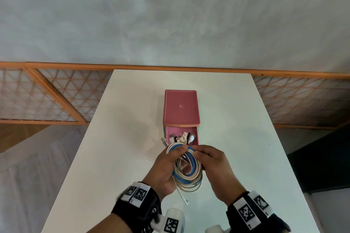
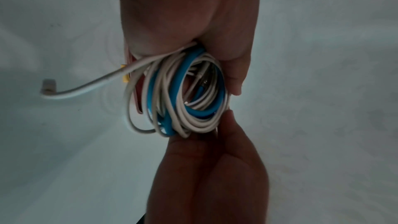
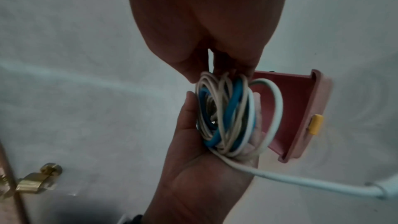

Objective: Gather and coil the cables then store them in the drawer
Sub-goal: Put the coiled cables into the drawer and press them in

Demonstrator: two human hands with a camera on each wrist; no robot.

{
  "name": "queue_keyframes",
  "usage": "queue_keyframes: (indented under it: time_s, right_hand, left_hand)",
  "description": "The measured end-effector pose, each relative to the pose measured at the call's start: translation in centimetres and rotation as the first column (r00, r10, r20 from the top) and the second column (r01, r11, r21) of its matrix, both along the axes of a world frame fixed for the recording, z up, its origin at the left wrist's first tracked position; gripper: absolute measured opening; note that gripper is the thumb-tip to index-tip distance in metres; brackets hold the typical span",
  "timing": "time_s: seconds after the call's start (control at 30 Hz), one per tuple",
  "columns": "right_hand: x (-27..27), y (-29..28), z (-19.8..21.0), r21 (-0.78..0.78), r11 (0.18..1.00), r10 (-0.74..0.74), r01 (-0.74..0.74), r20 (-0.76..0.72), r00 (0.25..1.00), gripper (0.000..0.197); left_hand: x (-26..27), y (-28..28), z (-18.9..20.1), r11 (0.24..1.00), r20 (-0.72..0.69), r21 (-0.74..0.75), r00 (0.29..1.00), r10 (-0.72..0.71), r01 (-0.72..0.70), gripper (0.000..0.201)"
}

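Note:
A coil of white and blue cables (image 1: 187,174) hangs just above the table, at the front of the pulled-out pink drawer (image 1: 197,134). My left hand (image 1: 166,164) cradles the coil in its palm, thumb over the top loops. My right hand (image 1: 212,162) pinches the coil's upper right side. Several plug ends (image 1: 182,137) stick out over the drawer. A white tail (image 1: 182,196) dangles below the coil. In the left wrist view the coil (image 2: 178,94) sits between my left hand (image 2: 234,74) and right hand (image 2: 215,151). The right wrist view shows the drawer (image 3: 301,108) with its yellow knob (image 3: 315,123) behind the coil (image 3: 226,117).
The pink drawer cabinet (image 1: 180,108) stands mid-table on the white table (image 1: 113,138). An orange-framed lattice screen (image 1: 56,96) runs behind the table. A dark object (image 1: 318,166) stands past the table's right edge. A brass handle (image 3: 36,181) shows at lower left in the right wrist view.

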State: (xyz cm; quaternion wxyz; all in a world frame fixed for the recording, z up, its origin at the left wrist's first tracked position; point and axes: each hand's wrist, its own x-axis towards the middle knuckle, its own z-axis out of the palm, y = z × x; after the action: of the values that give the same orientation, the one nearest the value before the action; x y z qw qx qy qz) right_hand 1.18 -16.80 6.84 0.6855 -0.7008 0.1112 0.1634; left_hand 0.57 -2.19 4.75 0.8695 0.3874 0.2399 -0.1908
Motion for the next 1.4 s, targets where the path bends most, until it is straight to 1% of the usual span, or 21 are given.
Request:
queue_keyframes:
  time_s: [0.07, 0.17, 0.3, 0.4, 0.47, 0.57, 0.67, 0.73, 0.77, 0.8, 0.83, 0.87, 0.93, 0.97, 1.0, 1.07, 1.13, 1.2, 1.27, 1.33, 1.4]
  right_hand:
    - [-0.3, 0.1, 0.2, -0.052, 0.998, 0.033, -0.032, 0.018, 0.999, 0.021]
    - [-0.8, 0.3, 0.7, -0.065, 0.997, 0.051, -0.05, 0.02, 0.998, 0.015]
    - [-1.0, 0.2, 1.4, 0.002, 0.998, 0.056, -0.056, -0.037, 0.998, 0.03]
    - [-1.5, 0.1, 1.9, 0.052, 0.99, 0.133, -0.131, -0.027, 0.991, 0.031]
    - [-2.0, 0.2, 2.0, 0.07, 0.987, 0.143, -0.142, -0.012, 0.99, 0.031]
    - [-2.4, 0.4, 1.4, 0.129, 0.989, 0.07, -0.07, 0.006, 0.998, 0.022]
    - [-2.4, 0.5, 1.4, 0.209, 0.973, -0.095, 0.096, -0.015, 0.995, 0.024]
    - [-2.7, 0.2, 1.8, 0.173, 0.973, -0.16, 0.156, 0.011, 0.987, 0.014]
    - [-3.0, -0.1, 1.8, 0.14, 0.972, -0.188, 0.188, -0.008, 0.982, 0.013]
    - [-3.5, -0.6, 1.5, 0.118, 0.968, -0.214, 0.221, -0.07, 0.974, 0.018]
    - [-4.1, -1.0, 0.9, 0.118, 0.963, -0.216, 0.241, -0.189, 0.958, 0.024]
    - [-4.8, -1.4, 0.3, 0.149, 0.957, -0.183, 0.248, -0.353, 0.918, 0.031]
    - [-6.1, -1.8, -0.3, 0.253, 0.941, -0.01, 0.223, -0.64, 0.768, 0.052]
    - [-6.7, -1.7, -0.4, 0.303, 0.93, 0.075, 0.209, -0.713, 0.697, 0.062]
    - [-7.0, -1.4, -0.5, 0.349, 0.914, 0.139, 0.207, -0.748, 0.649, 0.069]
    - [-6.9, -0.4, 0.1, 0.421, 0.882, 0.215, 0.21, -0.758, 0.616, 0.077]
    - [-6.1, 0.5, 0.7, 0.487, 0.84, 0.221, 0.238, -0.708, 0.67, 0.077]
    - [-5.3, 0.9, 1.2, 0.524, 0.814, 0.163, 0.251, -0.621, 0.767, 0.064]
    - [-5.0, 1.0, 1.5, 0.508, 0.827, 0.083, 0.242, -0.536, 0.84, 0.046]
    - [-4.9, 1.0, 1.6, 0.475, 0.852, 0.051, 0.218, -0.49, 0.87, 0.039]
    - [-5.0, 1.1, 1.6, 0.469, 0.858, 0.041, 0.208, -0.468, 0.883, 0.037]
  left_hand:
    - [-0.4, 0.0, 0.1, 1.0, 0.047, 0.016, 0.999, 0.025, -0.025, 0.041]
    - [-0.9, 0.2, 0.3, 1.0, 0.09, 0.006, 0.996, 0.018, -0.018, 0.029]
    - [-1.2, 0.5, 0.7, 0.998, 0.104, -0.047, 0.994, -0.024, 0.029, 0.029]
    - [-1.5, 0.7, 0.7, 0.999, 0.131, -0.017, 0.991, -0.033, 0.035, 0.031]
    - [-1.6, 0.8, 0.7, 1.0, 0.152, 0.008, 0.988, -0.018, 0.017, 0.03]
    - [-1.6, 0.8, 0.9, 0.997, 0.189, 0.052, 0.981, 0.044, -0.054, 0.028]
    - [-1.4, 0.8, 1.3, 0.991, 0.215, 0.069, 0.972, 0.097, -0.114, 0.016]
    - [-1.4, 1.1, 1.3, 0.986, 0.221, 0.082, 0.967, 0.127, -0.148, 0.013]
    - [-1.2, 1.3, 1.3, 0.981, 0.22, 0.091, 0.964, 0.146, -0.169, 0.014]
    - [-1.1, 1.6, 1.4, 0.976, 0.221, 0.095, 0.96, 0.172, -0.197, 0.017]
    - [-0.9, 1.9, 1.3, 0.969, 0.223, 0.093, 0.953, 0.204, -0.229, 0.024]
    - [-0.7, 2.1, 1.4, 0.962, 0.225, 0.088, 0.946, 0.232, -0.257, 0.029]
    - [-0.4, 2.4, 1.8, 0.957, 0.234, 0.067, 0.937, 0.259, -0.281, 0.029]
    - [-0.4, 2.4, 1.9, 0.959, 0.239, 0.062, 0.937, 0.255, -0.277, 0.028]
    - [-0.4, 2.3, 2.0, 0.961, 0.243, 0.06, 0.938, 0.247, -0.268, 0.029]
    - [-0.6, 1.9, 2.0, 0.966, 0.246, 0.074, 0.943, 0.225, -0.249, 0.033]
    - [-0.8, 1.5, 1.8, 0.969, 0.251, 0.105, 0.949, 0.193, -0.225, 0.026]
    - [-1.1, 1.2, 1.7, 0.97, 0.242, 0.143, 0.957, 0.161, -0.199, 0.018]
    - [-1.5, 1.1, 1.5, 0.967, 0.225, 0.17, 0.963, 0.15, -0.19, 0.032]
    - [-1.7, 1.2, 1.4, 0.966, 0.19, 0.188, 0.972, 0.14, -0.176, 0.044]
    - [-1.9, 1.4, 1.3, 0.971, 0.147, 0.193, 0.983, 0.11, -0.138, 0.035]
